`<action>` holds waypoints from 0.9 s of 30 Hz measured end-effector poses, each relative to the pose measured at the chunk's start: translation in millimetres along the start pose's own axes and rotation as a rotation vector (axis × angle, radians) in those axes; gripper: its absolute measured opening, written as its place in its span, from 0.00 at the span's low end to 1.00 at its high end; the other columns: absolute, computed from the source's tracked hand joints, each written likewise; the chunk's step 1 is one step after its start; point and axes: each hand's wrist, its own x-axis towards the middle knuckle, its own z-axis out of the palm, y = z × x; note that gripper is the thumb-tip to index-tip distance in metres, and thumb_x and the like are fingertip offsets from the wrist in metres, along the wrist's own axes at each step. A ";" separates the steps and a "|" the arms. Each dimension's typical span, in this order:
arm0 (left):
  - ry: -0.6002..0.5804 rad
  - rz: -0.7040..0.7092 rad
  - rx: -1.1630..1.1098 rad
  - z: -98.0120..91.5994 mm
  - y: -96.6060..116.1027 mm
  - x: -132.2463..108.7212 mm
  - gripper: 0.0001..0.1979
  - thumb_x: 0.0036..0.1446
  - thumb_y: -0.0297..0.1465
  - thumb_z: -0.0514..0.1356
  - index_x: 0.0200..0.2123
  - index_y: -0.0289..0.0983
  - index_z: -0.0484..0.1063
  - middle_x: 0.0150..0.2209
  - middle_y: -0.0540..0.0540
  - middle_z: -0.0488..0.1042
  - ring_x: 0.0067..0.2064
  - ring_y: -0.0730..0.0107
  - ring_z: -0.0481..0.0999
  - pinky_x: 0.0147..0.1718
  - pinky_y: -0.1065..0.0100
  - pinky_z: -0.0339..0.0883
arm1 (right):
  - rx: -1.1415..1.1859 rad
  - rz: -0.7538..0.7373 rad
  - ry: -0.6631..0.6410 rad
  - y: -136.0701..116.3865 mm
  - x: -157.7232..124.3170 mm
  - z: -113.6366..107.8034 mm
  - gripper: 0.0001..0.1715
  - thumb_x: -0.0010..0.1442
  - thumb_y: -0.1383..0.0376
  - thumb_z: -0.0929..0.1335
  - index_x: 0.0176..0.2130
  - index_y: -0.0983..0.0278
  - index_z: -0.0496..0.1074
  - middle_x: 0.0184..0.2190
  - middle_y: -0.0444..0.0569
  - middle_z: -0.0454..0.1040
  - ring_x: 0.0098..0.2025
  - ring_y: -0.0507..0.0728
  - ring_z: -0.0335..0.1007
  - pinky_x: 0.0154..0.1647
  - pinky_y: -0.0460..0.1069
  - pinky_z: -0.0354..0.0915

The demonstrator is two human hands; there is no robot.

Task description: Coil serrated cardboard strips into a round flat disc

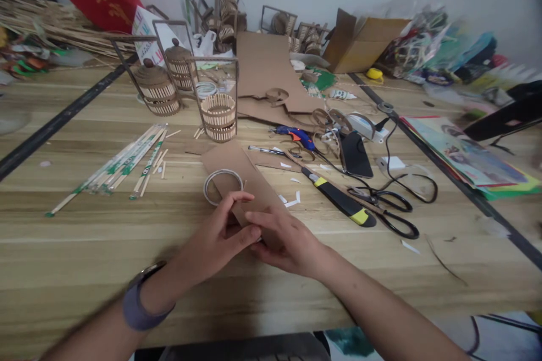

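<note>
My left hand and my right hand meet over the near end of a brown cardboard strip. The left fingers curve inward, and the left thumb reaches the right fingertips. The right fingers are bent and pressed close. Whatever sits between the fingertips is hidden. A roll of tape rests on the strip's left edge, just beyond my left fingers. Small white paper scraps lie past my right hand. To the right are a black and yellow utility knife and black-handled scissors.
A slatted wooden bucket with handle stands ahead, with lidded ones to its left. Packs of wooden sticks lie left. A blue glue gun, phone and cables are right. Larger cardboard and an open box stand behind.
</note>
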 end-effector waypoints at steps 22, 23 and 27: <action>0.284 0.054 -0.092 1.8 5.9 6.5 0.21 0.56 0.46 0.64 0.48 0.43 0.66 0.49 0.46 0.71 0.45 0.62 0.75 0.42 0.62 0.70 | 0.294 0.417 0.376 -7.4 4.3 6.8 0.06 0.62 0.63 0.71 0.41 0.58 0.73 0.39 0.47 0.78 0.42 0.57 0.73 0.45 0.53 0.68; 0.297 0.052 -0.113 2.4 5.0 6.6 0.22 0.56 0.46 0.65 0.48 0.43 0.65 0.50 0.46 0.71 0.45 0.62 0.76 0.42 0.62 0.70 | 0.199 0.377 0.386 -9.5 4.3 6.5 0.06 0.61 0.65 0.71 0.41 0.57 0.73 0.38 0.47 0.77 0.42 0.57 0.73 0.45 0.53 0.68; 0.304 0.019 -0.210 7.1 1.9 5.4 0.25 0.53 0.52 0.65 0.44 0.42 0.64 0.48 0.45 0.72 0.41 0.64 0.76 0.40 0.62 0.72 | -0.018 0.294 0.293 -14.3 4.4 9.2 0.15 0.57 0.65 0.73 0.45 0.57 0.73 0.41 0.49 0.78 0.43 0.60 0.73 0.44 0.54 0.68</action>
